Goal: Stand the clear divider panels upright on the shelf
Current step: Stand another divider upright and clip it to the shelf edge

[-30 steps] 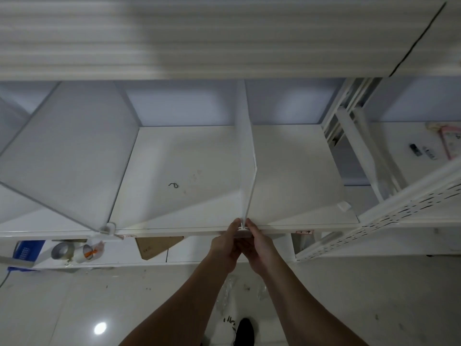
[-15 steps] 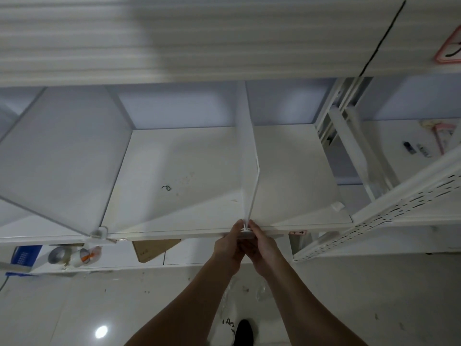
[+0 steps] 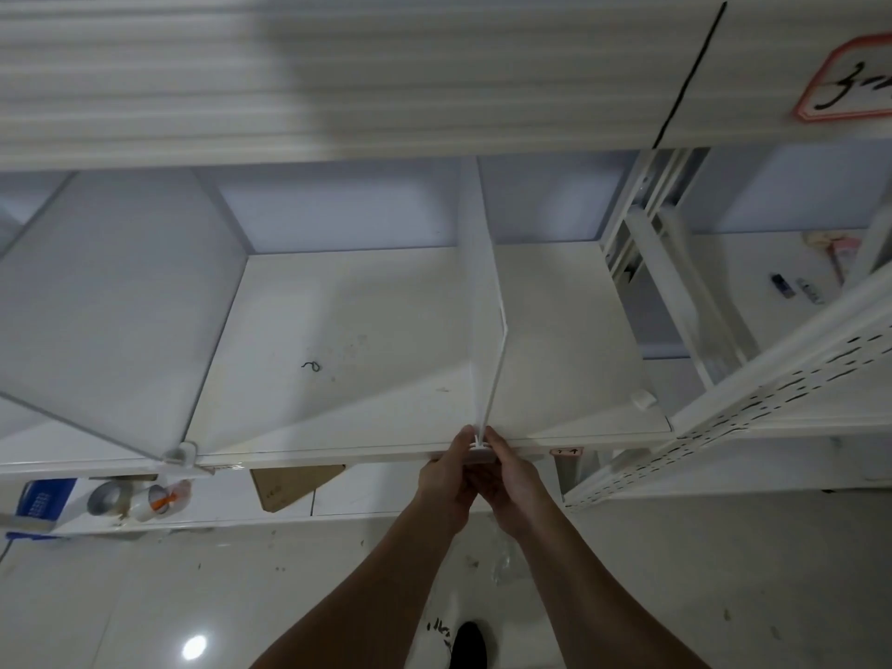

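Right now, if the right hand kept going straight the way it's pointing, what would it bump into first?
The right hand points up and forward at the shelf's front edge. Its fingers already look to be touching the small white clip at the foot of the clear divider panel, so probably that clip.

Tape rolls and a cardboard piece are being stored on a lower level, while a red-bordered label (handwritten, partly cropped) is being displayed overhead.
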A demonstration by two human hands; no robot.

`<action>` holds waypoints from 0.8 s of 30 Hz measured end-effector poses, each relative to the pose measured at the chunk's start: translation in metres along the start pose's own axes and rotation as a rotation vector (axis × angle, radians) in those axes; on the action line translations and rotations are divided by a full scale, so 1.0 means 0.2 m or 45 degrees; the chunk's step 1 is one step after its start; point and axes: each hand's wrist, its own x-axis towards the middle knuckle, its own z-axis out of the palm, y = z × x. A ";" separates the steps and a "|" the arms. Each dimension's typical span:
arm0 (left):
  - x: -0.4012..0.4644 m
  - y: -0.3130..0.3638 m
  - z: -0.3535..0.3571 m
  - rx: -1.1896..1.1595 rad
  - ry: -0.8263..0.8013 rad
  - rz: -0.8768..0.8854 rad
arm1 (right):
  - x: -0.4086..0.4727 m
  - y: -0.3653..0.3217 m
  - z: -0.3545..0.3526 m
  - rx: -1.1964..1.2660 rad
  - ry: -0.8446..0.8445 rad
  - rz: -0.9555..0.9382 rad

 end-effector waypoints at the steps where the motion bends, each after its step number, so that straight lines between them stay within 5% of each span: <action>1: 0.00 0.00 0.00 0.001 0.003 -0.001 | 0.00 0.00 0.00 -0.004 0.006 -0.004; 24: -0.05 0.02 0.02 0.091 0.000 -0.030 | -0.11 -0.02 0.02 -0.361 0.167 0.016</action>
